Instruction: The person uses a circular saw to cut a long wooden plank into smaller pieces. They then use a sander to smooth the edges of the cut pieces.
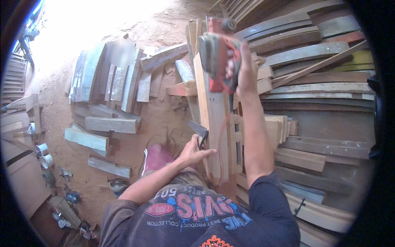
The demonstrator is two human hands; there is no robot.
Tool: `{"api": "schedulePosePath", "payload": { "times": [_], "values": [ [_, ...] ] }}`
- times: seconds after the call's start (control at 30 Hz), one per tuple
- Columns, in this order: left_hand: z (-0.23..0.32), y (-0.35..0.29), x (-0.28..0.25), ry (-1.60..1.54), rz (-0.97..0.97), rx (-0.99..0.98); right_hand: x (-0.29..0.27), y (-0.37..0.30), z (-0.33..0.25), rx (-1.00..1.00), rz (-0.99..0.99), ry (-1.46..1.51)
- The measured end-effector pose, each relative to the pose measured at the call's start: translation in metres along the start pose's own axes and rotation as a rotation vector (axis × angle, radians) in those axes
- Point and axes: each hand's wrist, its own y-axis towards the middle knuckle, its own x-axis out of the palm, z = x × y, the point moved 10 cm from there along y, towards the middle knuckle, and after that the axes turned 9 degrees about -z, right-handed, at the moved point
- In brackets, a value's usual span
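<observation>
Head view, starting at your right hand (245, 76): its fingers are wrapped round the grip of a red power planer (222, 49), with hardly any gap left between fingers and grip. The tool sits over the far part of a long pale beam (216, 113), straight ahead of you; whether its base touches the wood, you cannot tell from here. Judge the planer to be heavy for one hand, stiff-shelled and likely to tip forward from the wrist, so the rear grip is the place for a full grasp, and the round black knob (228, 24) at its front looks the right spot for a second hand; keep fingers clear of the underside. Your left hand (190, 154), nearer your body, has its fingers bent round the dark end of a grey flat tool (198, 128), perhaps a square, the thumb standing away from it. That one should feel light and rigid, best taken by its thicker dark end. An orange cord (221, 136) runs back along the beam toward you and will probably drag a little. The beam itself looks stiff and weighty, perhaps slick where smooth. Farther out, stacked boards (304, 53) lie to your right and a grey block (111, 124) on the sandy ground (154, 128) to your left.
</observation>
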Motion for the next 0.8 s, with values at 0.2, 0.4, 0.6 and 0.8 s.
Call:
{"api": "schedulePosePath", "payload": {
  "times": [0.2,0.4,0.6,0.8],
  "values": [
    [0.004,0.002,-0.004,0.044,0.025,0.098,-0.088,-0.214,0.020,0.148,0.197,-0.071],
    [-0.030,0.013,-0.013,-0.043,0.048,0.201,-0.149,-0.464,0.038,0.396,0.445,-0.233],
    [-0.136,-0.020,-0.098,-0.339,0.291,0.003,-0.163,-0.632,0.104,0.613,0.634,-0.171],
    [-0.119,-0.104,-0.182,-0.754,0.637,0.366,-0.162,-0.696,0.169,0.590,0.697,-0.008]
  ]
}}
